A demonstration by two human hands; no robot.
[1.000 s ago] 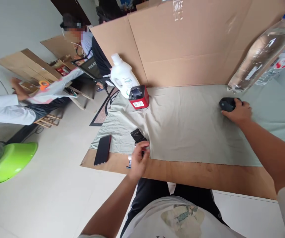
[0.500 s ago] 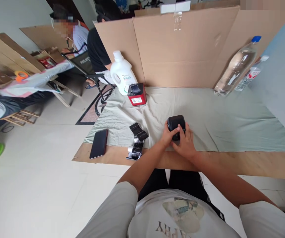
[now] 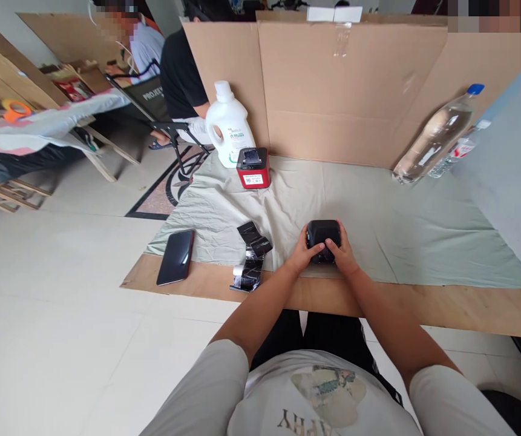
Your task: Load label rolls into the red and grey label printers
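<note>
Between my two hands is a small black boxy device [image 3: 324, 232] with rounded corners; its exact kind does not show. My left hand [image 3: 304, 249] grips its left side, thumb on the near face. On the opposite side my right hand [image 3: 343, 251] holds it the same way, the two thumbs almost meeting. To the left of my hands lies a crumpled strip of shiny black film [image 3: 255, 257] with a small white roll [image 3: 238, 271] at its near end. A smartphone [image 3: 175, 257] lies face up farther left, its screen dark.
A red and black box-shaped device [image 3: 254, 172] stands before a white detergent jug [image 3: 229, 124]. Cardboard panels [image 3: 351, 91] wall the table's back. A large blue-capped bottle [image 3: 442, 133] and a smaller water bottle [image 3: 457, 151] lean at the right. Another person [image 3: 178, 75] sits beyond the cardboard.
My right hand has shifted from the near face of the black device to its right side, and the device sits straighter. The camera view has swung slightly.
</note>
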